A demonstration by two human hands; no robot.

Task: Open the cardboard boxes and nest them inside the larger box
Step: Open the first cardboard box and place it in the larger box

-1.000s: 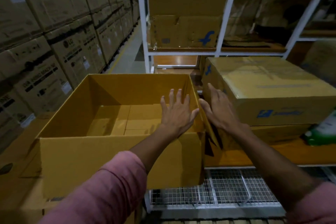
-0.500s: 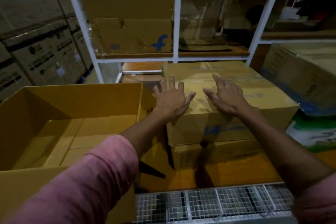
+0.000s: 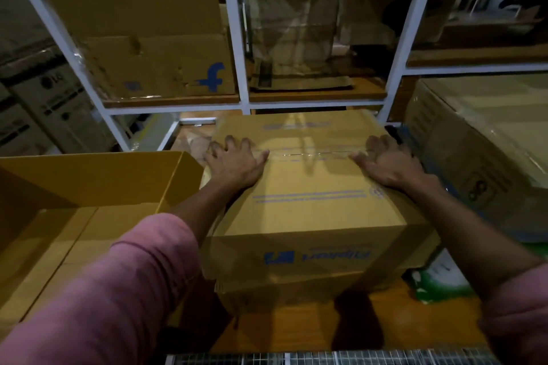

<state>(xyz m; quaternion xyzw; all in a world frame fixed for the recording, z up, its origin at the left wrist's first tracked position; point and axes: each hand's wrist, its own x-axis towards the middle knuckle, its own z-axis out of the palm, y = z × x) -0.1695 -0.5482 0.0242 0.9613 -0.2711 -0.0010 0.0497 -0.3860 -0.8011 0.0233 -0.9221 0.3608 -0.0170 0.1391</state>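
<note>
Our left hand (image 3: pixel 235 163) lies palm-down on the left edge of the sealed box (image 3: pixel 305 201), its fingers spread and bent over the edge; our right hand (image 3: pixel 388 163) does the same at the right edge, so we press the box between both. Whether the fingertips grip the sides we cannot tell. The box sits on another carton (image 3: pixel 284 290) on the wooden shelf (image 3: pixel 385 326), tape running across its top. Just left stands the open box (image 3: pixel 89 204), flaps up. A white rack (image 3: pixel 237 47) rises behind, and a green-and-white bag (image 3: pixel 439 281) lies to the right.
</note>
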